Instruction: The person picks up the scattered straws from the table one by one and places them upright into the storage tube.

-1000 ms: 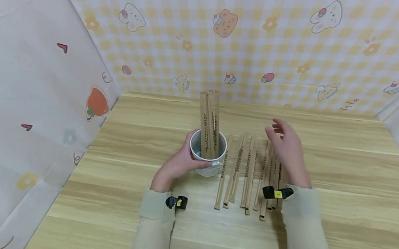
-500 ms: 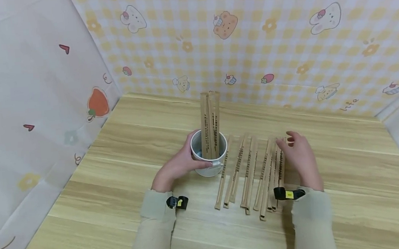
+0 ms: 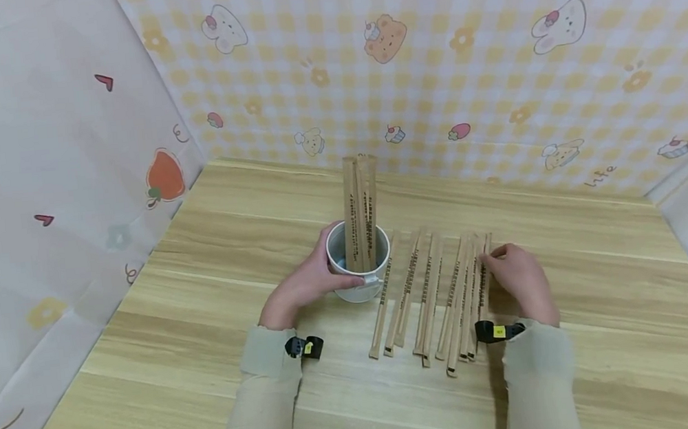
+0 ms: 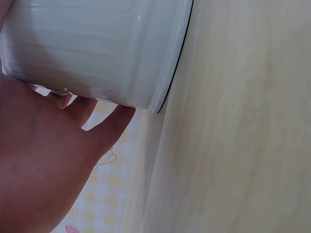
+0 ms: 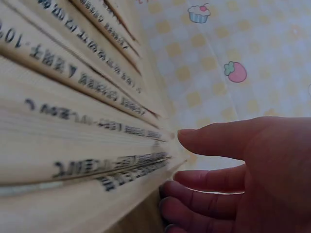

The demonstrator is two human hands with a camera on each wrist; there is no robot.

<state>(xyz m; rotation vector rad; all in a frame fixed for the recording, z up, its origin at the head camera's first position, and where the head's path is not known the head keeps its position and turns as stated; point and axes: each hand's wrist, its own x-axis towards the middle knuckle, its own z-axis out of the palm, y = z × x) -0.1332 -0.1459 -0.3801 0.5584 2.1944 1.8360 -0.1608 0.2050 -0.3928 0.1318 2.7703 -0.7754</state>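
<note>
My left hand (image 3: 315, 272) grips a white mug (image 3: 358, 292) around its side, with the thumb near the handle. Several kraft-paper-wrapped chopsticks (image 3: 360, 206) stand upright in the mug. My right hand (image 3: 519, 277) pinches the upper end of the rightmost paper-wrapped chopsticks (image 3: 484, 291), which tilt up from the table on one edge. In the right wrist view, the thumb (image 5: 209, 138) lies above that packet's end and the index finger below it. The left wrist view shows the mug's wall (image 4: 87, 48) and base close up, with the left fingers (image 4: 109, 128) against it.
More paper-wrapped chopsticks (image 3: 426, 289) lie side by side in a loose row between the mug and the right hand, some overlapping. The wood-grain table (image 3: 176, 341) meets a yellow checked backdrop (image 3: 431, 82) behind and a white printed sheet (image 3: 65, 165) at the left.
My right hand has moved right and down to the rightmost chopsticks, and its fingers have closed on their upper end. The left hand and mug have stayed in place.
</note>
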